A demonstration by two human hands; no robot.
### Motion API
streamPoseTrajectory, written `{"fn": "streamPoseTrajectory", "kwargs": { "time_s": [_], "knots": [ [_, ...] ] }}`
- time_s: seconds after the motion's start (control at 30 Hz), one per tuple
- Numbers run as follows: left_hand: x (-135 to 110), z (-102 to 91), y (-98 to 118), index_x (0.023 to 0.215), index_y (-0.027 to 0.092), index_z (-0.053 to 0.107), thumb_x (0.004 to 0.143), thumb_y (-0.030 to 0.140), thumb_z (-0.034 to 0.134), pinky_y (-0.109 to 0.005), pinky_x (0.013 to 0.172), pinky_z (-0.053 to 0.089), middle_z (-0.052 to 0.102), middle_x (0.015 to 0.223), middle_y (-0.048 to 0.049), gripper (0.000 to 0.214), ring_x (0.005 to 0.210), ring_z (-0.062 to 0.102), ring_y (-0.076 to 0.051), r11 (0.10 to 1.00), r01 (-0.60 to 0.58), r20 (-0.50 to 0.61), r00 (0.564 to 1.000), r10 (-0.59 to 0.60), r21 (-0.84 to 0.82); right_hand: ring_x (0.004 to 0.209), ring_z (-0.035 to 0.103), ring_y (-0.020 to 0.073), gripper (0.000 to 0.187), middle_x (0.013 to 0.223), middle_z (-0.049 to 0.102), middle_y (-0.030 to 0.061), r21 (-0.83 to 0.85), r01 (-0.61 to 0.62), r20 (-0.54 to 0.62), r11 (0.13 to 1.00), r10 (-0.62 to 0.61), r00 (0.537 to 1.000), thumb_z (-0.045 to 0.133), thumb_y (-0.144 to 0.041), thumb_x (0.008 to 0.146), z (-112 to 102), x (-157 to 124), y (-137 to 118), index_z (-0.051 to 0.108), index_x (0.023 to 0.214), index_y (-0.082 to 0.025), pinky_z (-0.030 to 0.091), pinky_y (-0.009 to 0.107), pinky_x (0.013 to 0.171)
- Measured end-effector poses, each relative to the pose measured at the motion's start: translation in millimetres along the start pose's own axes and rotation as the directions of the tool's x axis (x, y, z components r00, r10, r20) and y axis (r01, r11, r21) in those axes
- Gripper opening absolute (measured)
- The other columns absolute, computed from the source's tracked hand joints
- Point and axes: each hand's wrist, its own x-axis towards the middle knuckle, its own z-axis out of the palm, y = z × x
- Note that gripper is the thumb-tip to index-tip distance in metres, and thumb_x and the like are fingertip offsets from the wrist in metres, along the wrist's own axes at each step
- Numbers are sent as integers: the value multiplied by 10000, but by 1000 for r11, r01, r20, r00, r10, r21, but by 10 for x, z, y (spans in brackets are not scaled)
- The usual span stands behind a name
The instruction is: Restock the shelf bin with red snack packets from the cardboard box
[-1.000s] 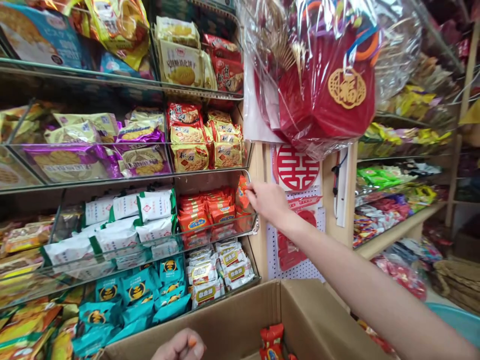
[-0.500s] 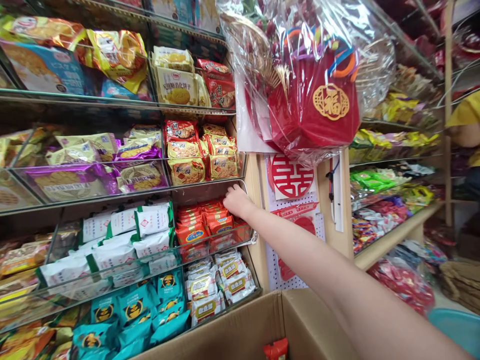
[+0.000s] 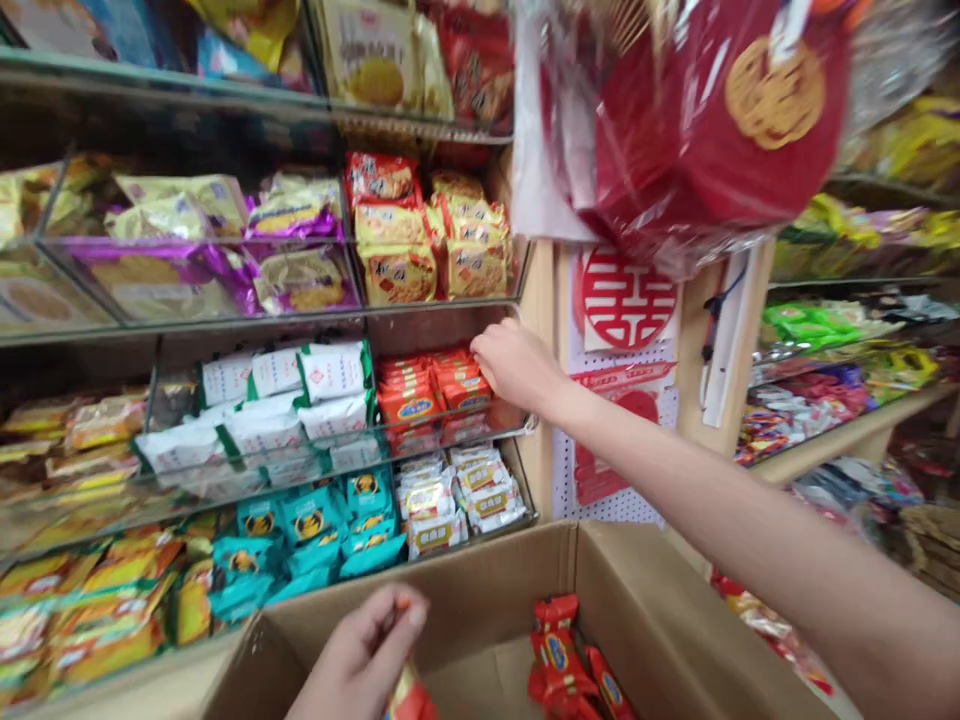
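The right hand is in at the far shelf, over the right end of the compartment that holds the red packets. Its fingers are bent and close together, set narrow; whether a packet sits under them I cannot tell, since the back of the hand hides it. The left hand is near, over the left part of the open cardboard box, thumb and fingers pinched on a red packet that hangs below them, partly cut off by the near edge of the view.

More of the same kind, the loose packets, lie in the box to the right of the left hand — some flat, one slanting against its neighbours. On the shelf, the white-and-green packets are just left of the red rows, and the silver packets are on the tier below.

The step in hand looks like placing or straightening packets at the right end of the red rows, one hand at the shelf and the other with a packet at the box. From here, the next move seems to call for the right hand to come out over the glass front without catching it or dragging the row — and for the left to keep its pinch.
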Motion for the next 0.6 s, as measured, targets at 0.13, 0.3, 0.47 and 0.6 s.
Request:
{"fn": "streamPoseTrajectory", "kwargs": {
  "time_s": [0.13, 0.3, 0.47, 0.6],
  "knots": [
    [41, 21, 38, 737, 203, 521, 816, 417, 465, -217, 614, 351, 430, 635, 44, 234, 631, 410, -139, 999, -36, -141, 990, 30, -39, 727, 565, 143, 338, 822, 619, 46, 743, -247, 364, 622, -65, 929, 438, -431, 838, 206, -942, -705, 546, 1016, -164, 434, 275, 663],
    [36, 102, -43, 759, 188, 502, 815, 428, 465, -221, 623, 372, 453, 684, 42, 249, 646, 425, -122, 991, -17, -177, 984, -7, -132, 735, 591, 157, 571, 921, 593, 77, 759, -638, 640, 128, -329, 695, 610, -455, 702, 636, -1502, -1201, 434, 1150, -147, 473, 281, 620],
    [-22, 66, 64, 1001, 206, 482, 790, 462, 497, -241, 604, 426, 534, 778, 22, 332, 675, 519, -132, 914, 106, -63, 988, -141, -391, 641, 551, 113, 291, 773, 549, 16, 729, -684, 643, -41, -302, 704, 579, -327, 749, 675, -1435, -1098, 484, 951, -141, 478, 278, 613],
    [-2, 18, 91, 882, 172, 547, 633, 344, 711, -222, 664, 448, 601, 789, 4, 344, 752, 550, -137, 893, 91, -39, 992, -120, -440, 764, 554, 139, 338, 885, 577, 38, 815, -555, 577, 166, -162, 800, 590, -301, 739, 595, -1447, -1035, 509, 1037, -163, 467, 283, 684]
  ]
}}
